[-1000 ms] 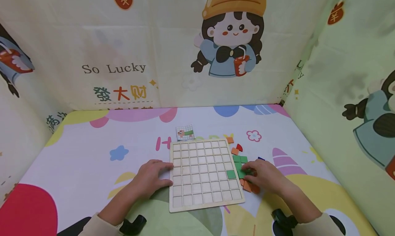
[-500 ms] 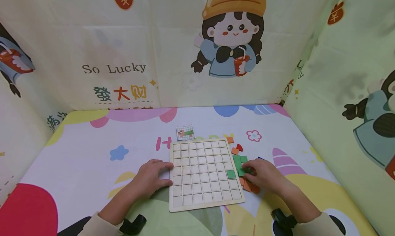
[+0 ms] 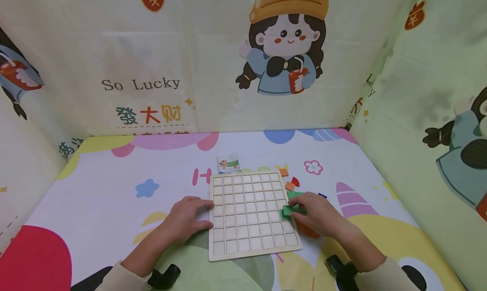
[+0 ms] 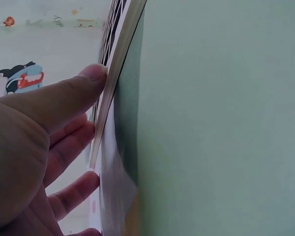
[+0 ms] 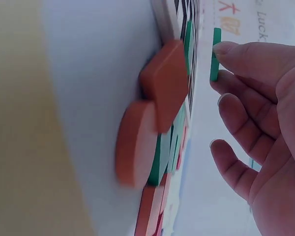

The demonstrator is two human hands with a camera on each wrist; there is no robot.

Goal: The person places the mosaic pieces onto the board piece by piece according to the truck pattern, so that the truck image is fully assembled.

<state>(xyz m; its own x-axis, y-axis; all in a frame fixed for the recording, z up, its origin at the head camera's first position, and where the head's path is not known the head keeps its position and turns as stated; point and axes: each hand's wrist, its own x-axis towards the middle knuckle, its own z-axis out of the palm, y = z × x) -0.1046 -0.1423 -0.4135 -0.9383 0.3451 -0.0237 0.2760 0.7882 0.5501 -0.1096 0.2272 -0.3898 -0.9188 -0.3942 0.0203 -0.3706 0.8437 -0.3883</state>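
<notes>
A wooden grid board (image 3: 243,220) lies flat on the table, its cells open and pale. My left hand (image 3: 187,218) rests at its left edge, thumb and fingers apart and touching the rim; the left wrist view shows the thumb (image 4: 83,83) against that rim. Between thumb and finger, my right hand (image 3: 321,213) pinches a green square tile (image 5: 216,55) over the board's right side. Partly under it, another green tile (image 3: 282,216) sits in a right-column cell. More green tiles (image 3: 295,194) lie beside the board, partly hidden by the right hand.
Orange pieces (image 3: 307,230) lie below the right hand, with others (image 3: 290,186) and a red piece (image 3: 295,181) farther up. A dark blue piece (image 3: 322,195) lies to the right. A small pattern card (image 3: 228,163) stands behind the board. Printed cloth walls surround the table.
My right hand has lifted a green tile from the pile and carried it left over the board's right edge. The left hand and the board stay in place.
</notes>
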